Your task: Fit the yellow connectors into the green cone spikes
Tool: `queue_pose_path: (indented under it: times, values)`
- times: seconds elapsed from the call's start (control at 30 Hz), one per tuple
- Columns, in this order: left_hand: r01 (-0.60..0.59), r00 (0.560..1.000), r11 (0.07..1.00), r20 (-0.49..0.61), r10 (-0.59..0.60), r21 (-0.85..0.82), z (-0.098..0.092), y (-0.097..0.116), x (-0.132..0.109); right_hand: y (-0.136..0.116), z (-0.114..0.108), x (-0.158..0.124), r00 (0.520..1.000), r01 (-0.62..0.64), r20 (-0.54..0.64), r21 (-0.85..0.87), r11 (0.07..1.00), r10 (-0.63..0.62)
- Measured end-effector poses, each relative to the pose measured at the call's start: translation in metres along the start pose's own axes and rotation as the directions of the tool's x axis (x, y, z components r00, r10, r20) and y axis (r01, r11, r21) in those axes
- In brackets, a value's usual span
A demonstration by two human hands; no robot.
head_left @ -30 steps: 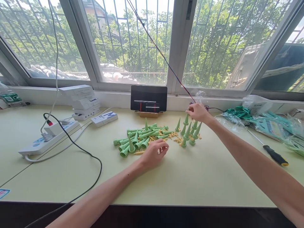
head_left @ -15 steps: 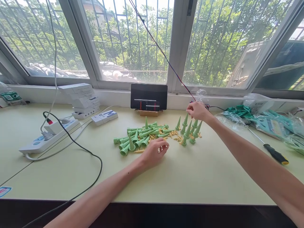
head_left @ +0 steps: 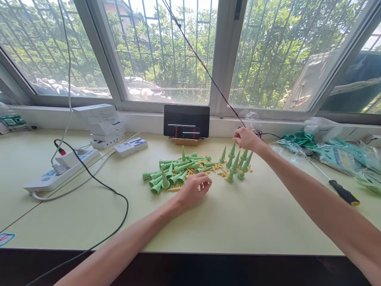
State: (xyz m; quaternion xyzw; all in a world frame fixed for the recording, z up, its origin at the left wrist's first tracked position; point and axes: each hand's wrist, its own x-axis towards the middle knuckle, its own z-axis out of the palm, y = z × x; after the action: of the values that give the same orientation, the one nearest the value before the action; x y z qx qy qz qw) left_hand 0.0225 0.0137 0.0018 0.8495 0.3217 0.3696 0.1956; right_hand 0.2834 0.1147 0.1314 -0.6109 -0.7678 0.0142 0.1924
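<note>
My right hand (head_left: 247, 139) reaches to the back of a group of upright green plastic spikes (head_left: 233, 167). Its thumb and fingers are pinched at the tip of a green spike (head_left: 231, 155) in that group; the far side of the grip is hidden. Lower and to the left, my left hand (head_left: 197, 188) rests on the table, fingers loosely curled with gaps between them and nothing visible inside. Beside it lies a pile of green spikes (head_left: 178, 171), mostly on their sides, a few pointing up. Small yellow pegs (head_left: 222, 172) are scattered between the pile and the upright group.
A tablet (head_left: 187, 115) and phone (head_left: 187, 132) stand against the sill. White boxes (head_left: 102, 123) and a power strip (head_left: 62, 171) with cables are at left. A screwdriver (head_left: 343, 192) and plastic bags (head_left: 336, 155) lie at right. The table's front edge (head_left: 238, 253) runs below.
Both hands stay almost exactly where they were. My right forearm has shifted very slightly; the spikes and pegs look unmoved.
</note>
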Motion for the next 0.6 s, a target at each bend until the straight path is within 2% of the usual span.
queue_pose_path:
  times: [0.6]
  values:
    - [-0.028, 1.0, 1.0, 0.0, 0.028, -0.012, -0.0005, -0.0006, 0.001, 0.0067, -0.0069, 0.002, 1.0, 0.012, 0.026, -0.09, 0.996, -0.009]
